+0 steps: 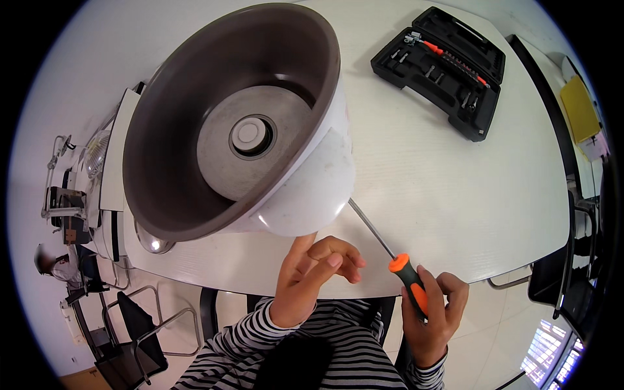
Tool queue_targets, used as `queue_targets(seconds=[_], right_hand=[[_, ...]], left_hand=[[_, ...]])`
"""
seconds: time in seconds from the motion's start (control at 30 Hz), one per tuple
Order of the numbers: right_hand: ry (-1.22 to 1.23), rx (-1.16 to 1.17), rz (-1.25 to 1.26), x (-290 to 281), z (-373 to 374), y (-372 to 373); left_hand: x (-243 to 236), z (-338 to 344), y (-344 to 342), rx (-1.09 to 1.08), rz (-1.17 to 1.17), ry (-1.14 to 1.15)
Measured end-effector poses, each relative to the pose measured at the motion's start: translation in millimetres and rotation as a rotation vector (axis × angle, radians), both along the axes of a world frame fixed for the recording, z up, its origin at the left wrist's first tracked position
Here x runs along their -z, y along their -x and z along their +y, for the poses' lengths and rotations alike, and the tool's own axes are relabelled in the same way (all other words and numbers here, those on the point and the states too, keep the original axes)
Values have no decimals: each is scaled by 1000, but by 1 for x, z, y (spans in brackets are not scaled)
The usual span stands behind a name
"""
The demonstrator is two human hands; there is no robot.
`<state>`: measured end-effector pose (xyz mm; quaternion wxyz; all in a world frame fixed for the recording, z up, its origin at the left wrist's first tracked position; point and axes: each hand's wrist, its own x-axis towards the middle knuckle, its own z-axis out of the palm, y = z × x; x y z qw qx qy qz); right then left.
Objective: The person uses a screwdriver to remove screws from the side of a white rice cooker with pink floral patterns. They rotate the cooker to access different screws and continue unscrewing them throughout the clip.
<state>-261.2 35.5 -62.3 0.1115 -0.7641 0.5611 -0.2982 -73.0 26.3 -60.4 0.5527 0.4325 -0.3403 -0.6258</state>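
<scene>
A rice cooker body (305, 188) in white, with a brown inner wall and a round heating plate (214, 149), stands tilted on the table, its mouth turned toward me. Just below its lower edge is my left hand (309, 276), one finger reaching up to the cooker's underside and the others loosely bent, with nothing seen in them. My right hand (432, 312) grips a screwdriver (409, 279) by its green and orange handle. The metal shaft points up and left to the cooker's base, where the tip is hidden behind the white housing.
An open black tool case (422, 78) with sockets and an orange-handled driver lies at the far right of the white table (455, 195). A shiny metal piece (155, 242) shows under the cooker's left side. Black chairs (140, 338) stand at left and right.
</scene>
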Motion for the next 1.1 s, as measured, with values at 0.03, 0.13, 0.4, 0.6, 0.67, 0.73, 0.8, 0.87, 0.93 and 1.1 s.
queue_targets(seconds=[0.03, 0.13, 0.4, 0.6, 0.67, 0.73, 0.8, 0.87, 0.93, 1.1], right_hand=[[-5, 4, 0, 2, 0, -1], [99, 42, 39, 9, -3, -3], [-75, -79, -54, -1, -3, -1], [22, -34, -51, 0, -4, 1], [39, -43, -28, 5, -4, -1], [27, -1, -29, 8, -3, -4], [-32, 1, 5, 10, -2, -5], [-138, -36, 81, 11, 1, -4], [-182, -62, -10, 0, 0, -5], [-104, -123, -155, 1, -5, -2]], left_hand=[[0, 0, 0, -1, -3, -1], [0, 0, -1, 8, -4, -3], [2, 1, -2, 1, 7, 4], [1, 0, -2, 2, 3, 9], [1, 0, -2, -1, 2, 16], [1, 0, -2, -1, 0, 18], [2, 0, -2, -2, 4, 17], [2, 0, -2, -6, 5, 16], [2, 0, -2, -9, 3, 16], [-1, -1, -1, -13, -5, -14]])
